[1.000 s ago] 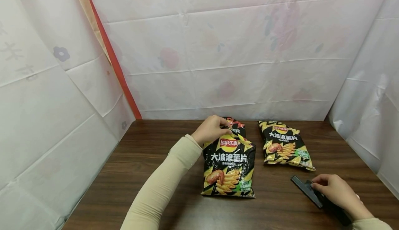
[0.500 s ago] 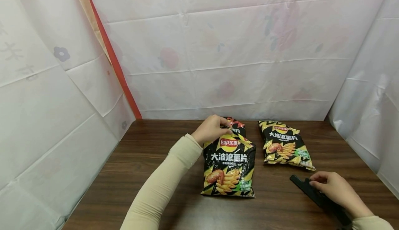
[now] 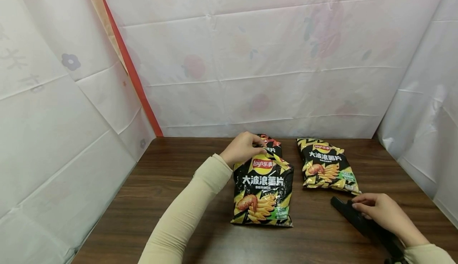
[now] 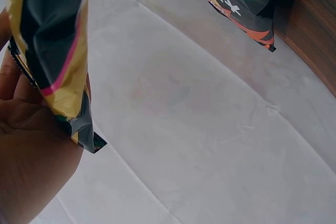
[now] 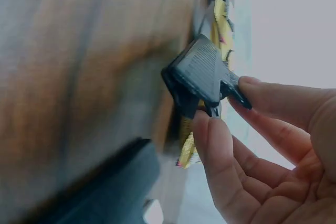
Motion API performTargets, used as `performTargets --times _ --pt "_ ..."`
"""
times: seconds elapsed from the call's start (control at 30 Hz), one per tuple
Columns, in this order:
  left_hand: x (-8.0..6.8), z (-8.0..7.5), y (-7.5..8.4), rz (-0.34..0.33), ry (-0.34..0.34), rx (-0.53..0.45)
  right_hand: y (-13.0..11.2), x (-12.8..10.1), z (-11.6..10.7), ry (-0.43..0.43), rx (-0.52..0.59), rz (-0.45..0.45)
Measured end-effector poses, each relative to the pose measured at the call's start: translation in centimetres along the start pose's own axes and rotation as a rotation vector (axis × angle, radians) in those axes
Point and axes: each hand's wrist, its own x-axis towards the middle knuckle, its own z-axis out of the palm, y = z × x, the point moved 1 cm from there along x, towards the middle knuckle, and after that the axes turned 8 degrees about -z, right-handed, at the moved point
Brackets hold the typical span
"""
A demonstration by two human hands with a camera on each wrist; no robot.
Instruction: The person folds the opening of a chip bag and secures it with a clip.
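My left hand [image 3: 243, 148] pinches the folded top edge of a black-and-yellow Lay's chip bag [image 3: 262, 192], which stands upright on the table facing me. In the left wrist view the same bag [image 4: 52, 51] appears edge-on against the palm. On the right, my right hand [image 3: 388, 216] holds a black bag clip [image 3: 345, 210] between thumb and fingers. Up close in the right wrist view, the ridged clip [image 5: 197, 72] is pinched by its handles, just over the tabletop.
A second black-and-yellow chip bag [image 3: 323, 168] lies at the back right. Behind the held bag is a red-and-black chip bag [image 3: 273, 146], partly hidden. A long dark object [image 3: 391, 246] lies below my right hand, its kind unclear. White sheeting [image 3: 250, 77] walls the table's back and sides.
My right hand has moved slightly up and away from me with the clip, which has turned a little. The left hand and its bag stay put.
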Motion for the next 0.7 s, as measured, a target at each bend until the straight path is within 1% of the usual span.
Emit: performTargets --times 0.2,0.43,0.57,0.7 --pt "0.0 0.0 0.0 0.007 0.002 0.004 -1.2 0.2 -0.8 0.044 -0.001 -0.044" --pt "0.0 -0.1 0.0 0.001 0.003 0.004 -3.1 0.7 -1.9 0.122 -0.093 -0.110" --pt "-0.1 -0.1 0.0 -0.001 0.006 0.004 -4.2 1.1 -2.1 0.124 -0.070 -0.108" --pt "-0.1 -0.1 0.1 0.000 0.002 0.004 -5.1 1.6 -2.2 0.136 -0.060 -0.132"
